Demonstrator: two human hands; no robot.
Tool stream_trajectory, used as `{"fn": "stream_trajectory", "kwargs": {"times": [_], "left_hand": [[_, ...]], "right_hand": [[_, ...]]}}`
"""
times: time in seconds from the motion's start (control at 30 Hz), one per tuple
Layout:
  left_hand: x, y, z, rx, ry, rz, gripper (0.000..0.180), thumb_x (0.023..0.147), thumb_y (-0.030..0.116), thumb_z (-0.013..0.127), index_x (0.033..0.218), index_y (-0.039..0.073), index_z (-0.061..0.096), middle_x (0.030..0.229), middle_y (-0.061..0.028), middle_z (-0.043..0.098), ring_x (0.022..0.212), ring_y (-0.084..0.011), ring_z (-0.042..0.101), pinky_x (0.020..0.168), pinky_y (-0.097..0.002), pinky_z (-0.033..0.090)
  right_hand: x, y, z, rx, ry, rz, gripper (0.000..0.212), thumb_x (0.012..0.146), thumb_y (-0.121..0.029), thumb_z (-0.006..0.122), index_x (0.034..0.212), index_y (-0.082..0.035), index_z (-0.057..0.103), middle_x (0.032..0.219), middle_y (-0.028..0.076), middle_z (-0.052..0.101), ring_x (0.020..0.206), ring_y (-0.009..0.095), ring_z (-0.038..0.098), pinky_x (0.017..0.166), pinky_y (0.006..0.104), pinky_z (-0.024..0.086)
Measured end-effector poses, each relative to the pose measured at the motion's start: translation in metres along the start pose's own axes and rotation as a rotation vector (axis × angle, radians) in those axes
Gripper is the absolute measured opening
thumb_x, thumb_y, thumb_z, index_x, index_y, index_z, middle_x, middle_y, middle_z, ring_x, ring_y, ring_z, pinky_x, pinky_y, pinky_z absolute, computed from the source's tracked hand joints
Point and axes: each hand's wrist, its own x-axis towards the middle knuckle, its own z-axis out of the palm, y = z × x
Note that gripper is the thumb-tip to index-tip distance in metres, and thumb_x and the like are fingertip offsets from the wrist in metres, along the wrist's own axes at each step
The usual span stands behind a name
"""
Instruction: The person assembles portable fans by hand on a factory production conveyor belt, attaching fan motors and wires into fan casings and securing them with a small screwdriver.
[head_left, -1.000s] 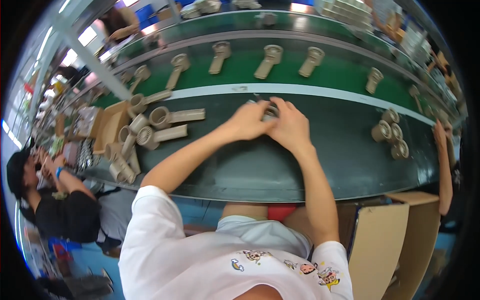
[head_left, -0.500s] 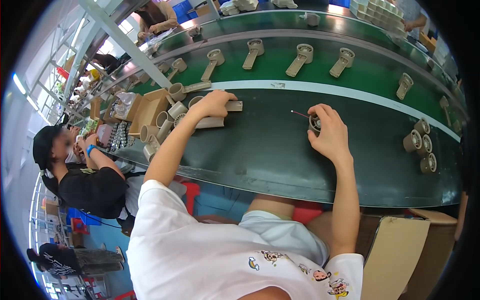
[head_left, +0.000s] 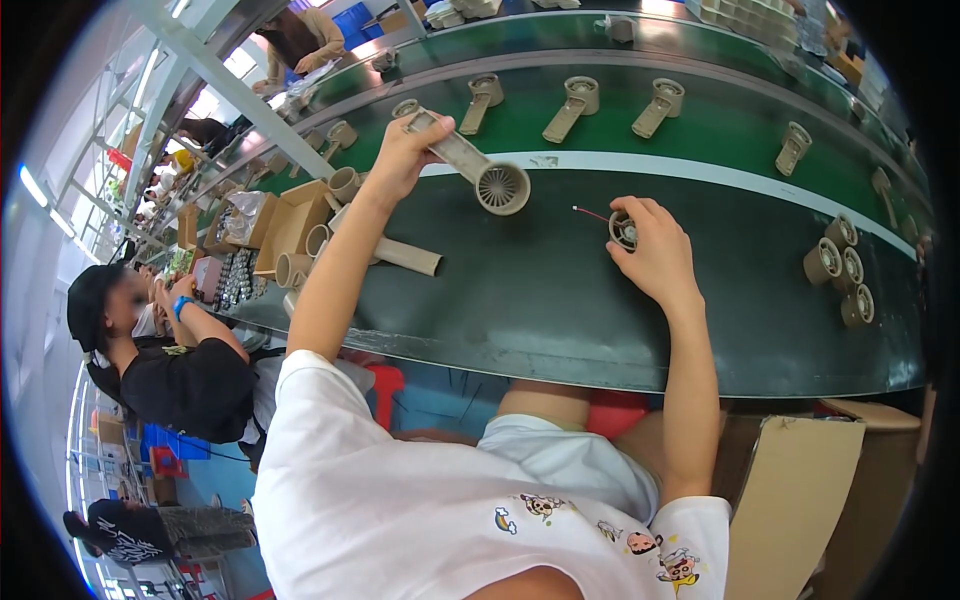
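— Since half a second back the left hand [head_left: 405, 150] has come up off the pile at the edge of the tabletop [head_left: 560, 300] with a beige fan housing [head_left: 470, 165] in its grip; it was lying flat on those parts before. The right hand [head_left: 655, 250] has hardly shifted.

— How does the housing lie now?

— Its long axis runs from ten o'clock down to four o'clock. The handle end sits in the clenched left grip at the upper left, and the round grilled head [head_left: 502, 187] points down and right, toward the other hand.

— And the right hand?

— Closed around a small round motor part [head_left: 624, 230], pinched between fingers and thumb, with a thin red wire [head_left: 592, 213] trailing off at nine o'clock. It rests on the dark part of the tabletop.

— Which way is the grilled head from it?

— At about ten o'clock, near but not touching. The right hand is the nearer one to that head; the left holds the far end.

— Any packaging about?

— An open brown cardboard box [head_left: 290, 215] at nine o'clock of the left forearm, with a clear plastic bag [head_left: 240, 212] just beyond it. Another brown carton [head_left: 790, 500] stands at five o'clock, below the tabletop edge. A white stripe [head_left: 720, 172] divides the dark surface from the green conveyor belt [head_left: 730, 125], where more housings lie. No labels I can make out.
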Motion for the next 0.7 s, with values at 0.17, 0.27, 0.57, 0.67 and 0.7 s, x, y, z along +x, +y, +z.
{"fn": "stream_trajectory", "kwargs": {"times": [0.17, 0.27, 0.57, 0.67, 0.7], "left_hand": [[-0.010, -0.021, 0.028, -0.647, 0.047, -0.252, 0.018, 0.092, 0.015, 0.062, 0.095, -0.002, 0.061, 0.089, -0.0078, 0.064, 0.085, -0.0200, 0.066, 0.074, -0.0347, 0.061], [-0.017, -0.046, 0.030, -0.905, -0.114, -0.358, 0.016, 0.092, 0.010, 0.060, 0.097, -0.006, 0.059, 0.094, -0.0131, 0.062, 0.085, -0.0234, 0.066, 0.074, -0.0308, 0.062], [-0.044, -0.072, 0.077, -1.380, -0.151, -0.505, 0.022, 0.097, 0.013, 0.049, 0.107, -0.005, 0.053, 0.099, -0.0176, 0.060, 0.089, -0.0326, 0.066, 0.075, -0.0416, 0.063], [-0.046, -0.072, 0.086, -1.587, -0.230, -0.575, 0.022, 0.093, 0.015, 0.054, 0.107, -0.003, 0.054, 0.100, -0.0159, 0.054, 0.086, -0.0288, 0.061, 0.073, -0.0378, 0.061], [-0.047, -0.071, 0.090, -1.701, -0.271, -0.573, 0.022, 0.092, 0.015, 0.055, 0.106, -0.003, 0.054, 0.099, -0.0146, 0.052, 0.084, -0.0264, 0.060, 0.071, -0.0350, 0.060]], "right_hand": [[-0.002, 0.005, -0.004, -0.034, 0.002, 0.063, 0.043, 0.070, -0.013, 0.074, 0.110, -0.012, 0.059, 0.103, 0.007, 0.063, 0.099, 0.028, 0.061, 0.082, 0.0385, 0.051], [-0.004, 0.005, -0.006, -0.055, 0.038, 0.092, 0.043, 0.070, -0.016, 0.075, 0.110, -0.012, 0.060, 0.100, 0.008, 0.064, 0.096, 0.028, 0.062, 0.080, 0.0385, 0.052], [-0.007, 0.007, -0.012, -0.100, 0.041, 0.134, 0.044, 0.070, -0.019, 0.078, 0.108, -0.011, 0.060, 0.095, 0.009, 0.064, 0.094, 0.029, 0.062, 0.076, 0.0405, 0.053], [-0.009, 0.008, -0.011, -0.108, 0.063, 0.116, 0.044, 0.069, -0.020, 0.078, 0.109, -0.011, 0.059, 0.095, 0.009, 0.064, 0.093, 0.029, 0.062, 0.075, 0.0406, 0.053], [-0.009, 0.008, -0.010, -0.108, 0.063, 0.120, 0.044, 0.069, -0.020, 0.078, 0.109, -0.011, 0.059, 0.095, 0.009, 0.064, 0.093, 0.029, 0.062, 0.075, 0.0406, 0.053]]}}
